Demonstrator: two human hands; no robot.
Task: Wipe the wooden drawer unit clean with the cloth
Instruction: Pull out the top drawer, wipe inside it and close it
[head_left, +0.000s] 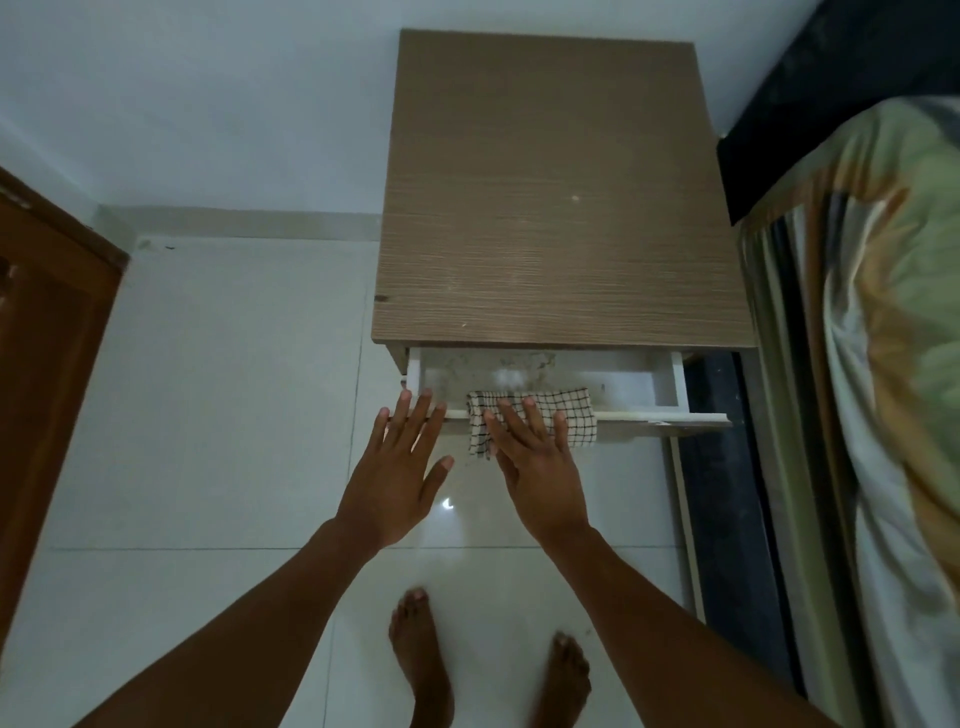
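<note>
Drawer-front step: white-and-black checked cloth (530, 418) draped over front edge of the brown wood-grain drawer unit's (550, 208) pulled-out white drawer (670, 395), right hand (540, 467) fingers spread flat on it, left hand (400, 478) splayed empty at the rim; next probably grip cloth, wipe along edge.

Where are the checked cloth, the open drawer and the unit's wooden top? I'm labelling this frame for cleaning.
checked cloth (563, 410): head view, on its upper part draped over the drawer's front edge.
open drawer (628, 384): head view, on its bare white inside.
wooden top (550, 208): head view, on the middle of the surface.
</note>
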